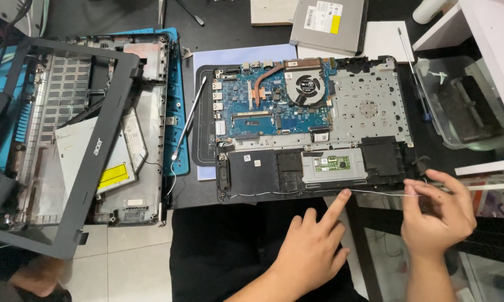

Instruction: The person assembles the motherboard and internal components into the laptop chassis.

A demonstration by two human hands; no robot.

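Opened black laptop base [313, 120] on dark worktop [229, 28], thin white wire [296, 193] along its six-o'clock edge.
I see left hand [313, 251] index pressing wire flat, other fingers curled; right hand [436, 215] fingers pinching its three-o'clock end taut.

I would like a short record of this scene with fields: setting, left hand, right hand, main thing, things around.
setting: dark work table, seen from above
left hand: left hand with forefinger stretched out, its tip on a thin white wire at the front edge of the laptop base
right hand: right hand pinches the same wire near its right end
main thing: opened laptop base with blue circuit board and round fan showing
things around: black screen frame over a second open case at left; grey optical drive at top; clear plastic box at right
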